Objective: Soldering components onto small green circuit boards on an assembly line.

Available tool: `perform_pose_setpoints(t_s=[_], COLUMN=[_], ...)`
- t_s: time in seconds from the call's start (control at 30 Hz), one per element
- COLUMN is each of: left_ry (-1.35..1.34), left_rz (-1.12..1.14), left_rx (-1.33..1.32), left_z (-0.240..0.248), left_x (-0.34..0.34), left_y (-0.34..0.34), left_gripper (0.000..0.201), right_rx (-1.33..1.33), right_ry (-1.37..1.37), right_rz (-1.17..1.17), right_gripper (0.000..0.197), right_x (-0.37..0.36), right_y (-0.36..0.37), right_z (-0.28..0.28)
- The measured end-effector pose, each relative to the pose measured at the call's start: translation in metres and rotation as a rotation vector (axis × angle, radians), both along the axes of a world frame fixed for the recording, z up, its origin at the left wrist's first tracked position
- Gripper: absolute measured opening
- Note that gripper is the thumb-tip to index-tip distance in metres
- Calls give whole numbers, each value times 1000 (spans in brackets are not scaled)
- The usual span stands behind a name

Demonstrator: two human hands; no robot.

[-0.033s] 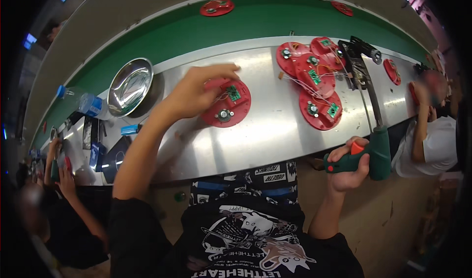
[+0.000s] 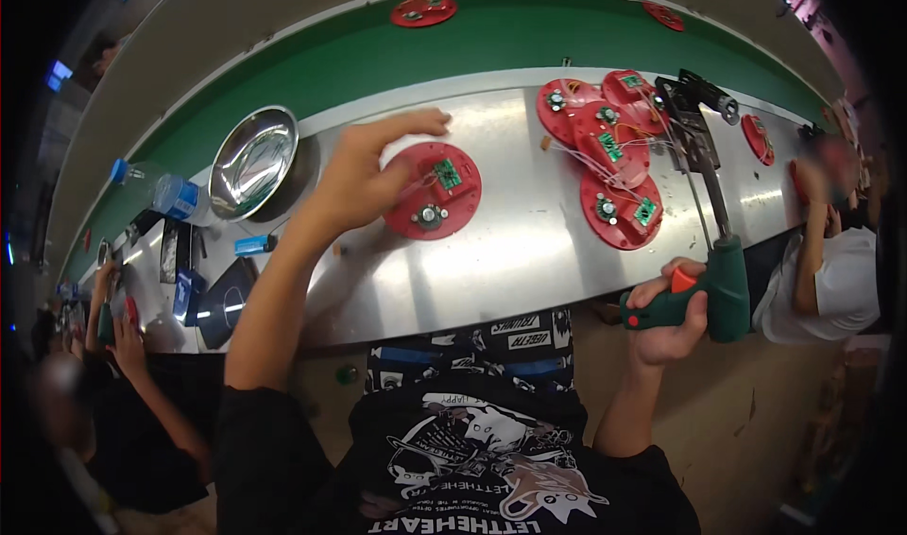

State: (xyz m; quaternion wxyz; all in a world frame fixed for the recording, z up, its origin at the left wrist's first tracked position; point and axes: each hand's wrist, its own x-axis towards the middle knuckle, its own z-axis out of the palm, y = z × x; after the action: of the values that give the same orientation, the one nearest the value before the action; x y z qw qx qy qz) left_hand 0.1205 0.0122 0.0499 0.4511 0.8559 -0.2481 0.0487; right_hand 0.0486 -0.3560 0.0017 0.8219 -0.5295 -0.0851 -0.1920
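Note:
A round red plastic housing (image 2: pixel 444 215) lies on the metal bench, carrying a green circuit board, a silver round part and thin wires. At its left edge is my left hand (image 2: pixel 364 171), index finger stretched past the far rim and thumb apart. The thumb overlaps the housing; whether it touches is unclear. In my right hand (image 2: pixel 666 335) is a green power screwdriver (image 2: pixel 727 294) with an orange trigger, held at the bench's front edge. Its long shaft points away from me, toward a black tool-like device (image 2: pixel 687 124) at the back.
Several similar red housings (image 2: pixel 614 171) overlap to the right, their wires tangled. A steel bowl (image 2: pixel 253 163), a plastic bottle (image 2: pixel 177 198) and a small blue box (image 2: pixel 253 245) stand left. More housings sit on the green strip (image 2: pixel 520 29) behind. Other people work at both ends.
My left hand has lifted slightly up and away, uncovering more of the red housing's far side. The right hand keeps its hold on the screwdriver.

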Motion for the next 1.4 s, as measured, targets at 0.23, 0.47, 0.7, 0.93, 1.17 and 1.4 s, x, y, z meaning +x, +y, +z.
perform_pose_setpoints(t_s=[0.23,0.47,0.7,0.93,1.17,1.4], left_ry=[-270,-5,-254,-453,-504,-485], left_rz=[334,222,148,238,139,109], left_rx=[90,-12,331,477,501,415], left_z=[-36,-31,-4,-3,-21,-18], left_x=[-30,-53,-65,-64,-81,-89], left_y=[-2,17,20,-4,-45,-45], left_gripper=[30,23,23,14,22,21], right_rx=[-87,-41,-68,-57,-54,1], right_ry=[1,59,53,45,155,113], right_rz=[181,229,240,200,105,162], right_gripper=[44,44,44,44,44,42], right_x=[22,26,26,23,27,25], right_y=[34,44,42,44,49,34], right_z=[-5,-11,-15,-15,-15,-17])
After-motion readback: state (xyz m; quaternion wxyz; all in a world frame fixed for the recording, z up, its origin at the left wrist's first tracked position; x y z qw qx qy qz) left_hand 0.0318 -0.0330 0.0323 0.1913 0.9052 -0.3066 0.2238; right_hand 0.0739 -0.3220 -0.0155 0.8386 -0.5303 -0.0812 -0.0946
